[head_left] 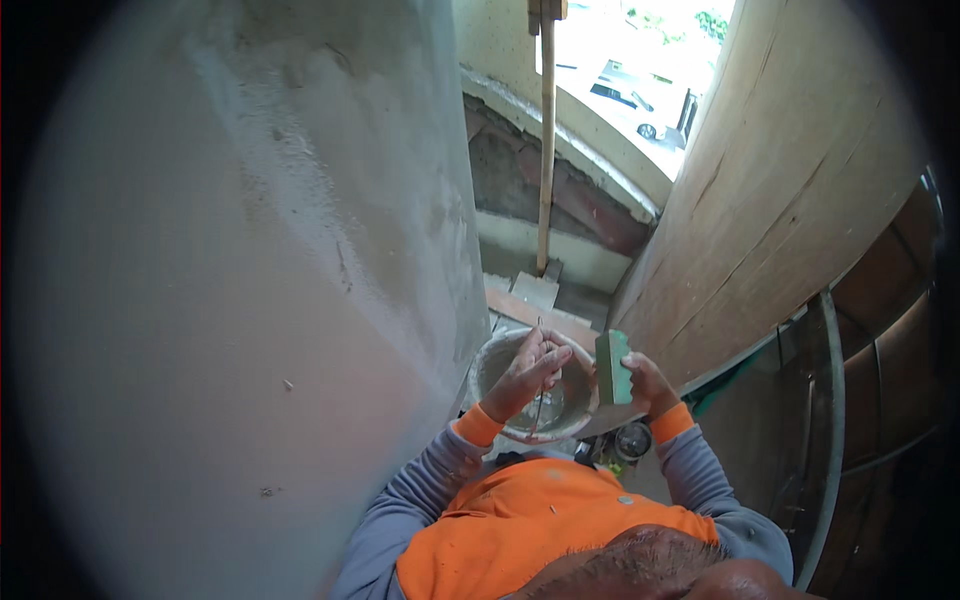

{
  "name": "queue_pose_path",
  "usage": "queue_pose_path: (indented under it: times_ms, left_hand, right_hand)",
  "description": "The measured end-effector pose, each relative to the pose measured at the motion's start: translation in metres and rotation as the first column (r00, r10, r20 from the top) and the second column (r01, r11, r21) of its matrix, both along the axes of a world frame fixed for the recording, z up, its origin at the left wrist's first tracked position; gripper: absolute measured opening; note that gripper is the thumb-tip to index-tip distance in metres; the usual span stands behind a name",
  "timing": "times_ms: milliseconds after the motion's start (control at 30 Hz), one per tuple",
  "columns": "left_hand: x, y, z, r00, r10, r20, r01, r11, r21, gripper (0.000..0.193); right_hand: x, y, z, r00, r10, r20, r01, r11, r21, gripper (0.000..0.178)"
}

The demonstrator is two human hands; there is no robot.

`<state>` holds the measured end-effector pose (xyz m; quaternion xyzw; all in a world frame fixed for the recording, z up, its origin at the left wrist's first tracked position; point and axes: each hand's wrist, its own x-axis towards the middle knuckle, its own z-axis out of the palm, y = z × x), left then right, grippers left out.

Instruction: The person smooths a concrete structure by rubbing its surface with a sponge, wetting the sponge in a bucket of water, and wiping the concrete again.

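My left hand (528, 376) is closed above a pale round bucket (483, 360), its fingers round a thin wire that looks like the bucket's handle (540, 408). The wire runs down to the bucket's near rim. Inside the bucket lies some greyish, wet-looking matter, partly covered by the hand. Just right of the bucket, my right hand (652, 386) grips a green rectangular block (613, 368) by its right side, with the thumb on its face. The block stands upright in the hand. Whether it is sponge or hard foam, I cannot tell.
A large plastered wall (330, 250) with a wet-looking streak rises close on my left. To the right stands a curved, cracked wooden surface (760, 190). A wooden pole (547, 150) leans beyond the bucket, near loose boards (535, 290). A metal bar (832, 430) curves at far right.
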<state>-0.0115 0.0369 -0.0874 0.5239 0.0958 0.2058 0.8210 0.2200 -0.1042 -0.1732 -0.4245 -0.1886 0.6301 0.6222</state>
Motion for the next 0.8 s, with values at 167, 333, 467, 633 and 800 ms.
queue_pose_path:
  times_ms: [167, 333, 467, 633, 800]
  left_hand:
    - [0.001, 0.003, -0.001, 1.0, 0.005, 0.007, -0.005, 1.0, -0.015, 0.024]
    - [0.003, 0.001, 0.003, 1.0, -0.005, 0.014, 0.006, 0.999, -0.034, 0.028]
    - [0.004, 0.0, 0.002, 0.999, -0.04, 0.001, 0.04, 0.999, -0.027, 0.029]
    - [-0.002, 0.002, -0.003, 1.0, -0.009, 0.017, 0.01, 0.998, -0.057, 0.028]
    - [-0.006, 0.003, 0.013, 0.996, 0.083, -0.04, -0.082, 0.996, 0.023, 0.027]
  right_hand:
    - [0.016, -0.006, 0.019, 0.82, -0.09, 0.565, 0.119, 0.993, -0.015, 0.048]
    - [-0.003, -0.024, 0.004, 0.978, -0.141, 0.157, 0.165, 0.974, -0.153, 0.049]
    - [-0.013, -0.024, -0.031, 0.97, -0.157, -0.188, 0.151, 0.988, -0.043, 0.05]
    - [-0.021, -0.018, -0.016, 0.96, -0.19, -0.208, 0.196, 0.98, 0.013, 0.048]
    - [-0.023, -0.017, 0.005, 0.859, -0.213, -0.466, 0.294, 0.95, 0.106, 0.049]
